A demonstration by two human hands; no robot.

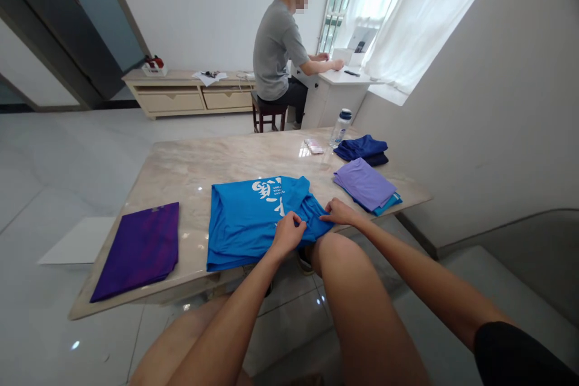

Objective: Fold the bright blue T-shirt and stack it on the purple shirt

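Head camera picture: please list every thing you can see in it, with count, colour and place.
table: one, beige marble, centre
blue shirt: one, bright blue with white print, near table edge, under both hands
purple shirt: one, dark purple, folded, left part of table
lilac shirt: one, light purple, folded, right part of table, on a blue piece
navy shirt: one, dark blue, folded, behind the lilac shirt
bottle: one, clear with dark cap, far table edge
person: one, grey top, seated at a white desk by the window
low cabinet: one, beige, at far wall
left hand: one, fingers pinching the blue shirt
right hand: one, fingers pinching the blue shirt
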